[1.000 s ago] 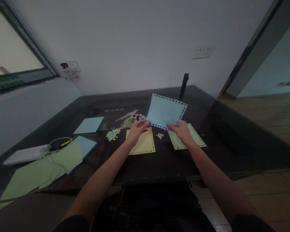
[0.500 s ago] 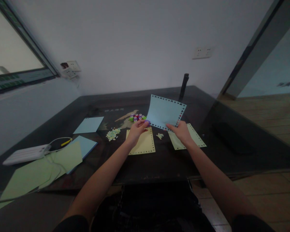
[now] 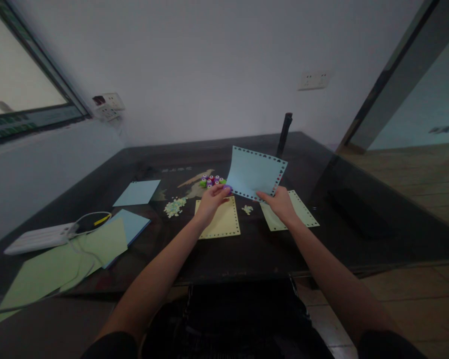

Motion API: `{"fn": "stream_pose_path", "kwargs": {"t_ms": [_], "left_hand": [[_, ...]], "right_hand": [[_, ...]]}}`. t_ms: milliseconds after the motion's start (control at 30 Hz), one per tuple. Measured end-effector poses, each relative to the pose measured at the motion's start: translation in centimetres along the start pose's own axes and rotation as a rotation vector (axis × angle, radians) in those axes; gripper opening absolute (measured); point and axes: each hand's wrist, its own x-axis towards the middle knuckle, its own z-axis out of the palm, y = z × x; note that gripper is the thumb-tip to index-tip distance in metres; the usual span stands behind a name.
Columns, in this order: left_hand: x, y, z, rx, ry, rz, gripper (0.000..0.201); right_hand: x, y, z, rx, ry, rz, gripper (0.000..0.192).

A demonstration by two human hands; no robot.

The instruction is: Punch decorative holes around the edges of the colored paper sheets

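Note:
My right hand (image 3: pixel 280 203) grips the lower right edge of a light blue sheet of paper (image 3: pixel 255 172), which is raised and tilted above the table. Small shaped holes run along the sheet's top, right and bottom edges. In my left hand (image 3: pixel 210 203) is a small purple craft punch (image 3: pixel 227 189), closed in the fingers at the sheet's lower left corner. Beneath the left hand lies a yellow sheet (image 3: pixel 222 224) with punched edges. A pale green punched sheet (image 3: pixel 302 212) lies partly under the right hand. Behind the left hand sits a cluster of purple, red and green punches (image 3: pixel 210 179).
Small paper cut-outs form a larger heap (image 3: pixel 175 207) and a smaller one (image 3: pixel 247 210). To the left are a blue sheet (image 3: pixel 137 193), stacked green sheets (image 3: pixel 48 267) and a white power strip (image 3: pixel 41 238) with a cable. A black upright post (image 3: pixel 284 134) stands at the back.
The blue sheet has shifted very slightly left. Both hands keep the same hold, and the rest looks the same.

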Motion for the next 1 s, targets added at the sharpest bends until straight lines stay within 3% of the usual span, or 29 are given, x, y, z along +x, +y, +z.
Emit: {"fn": "stream_pose_path", "kwargs": {"t_ms": [1000], "left_hand": [[-0.3,0.26,0.28,-0.024,0.003,-0.013,0.029]], "right_hand": [[0.07,0.33,-0.09,-0.043,-0.003,-0.024,0.028]]}}
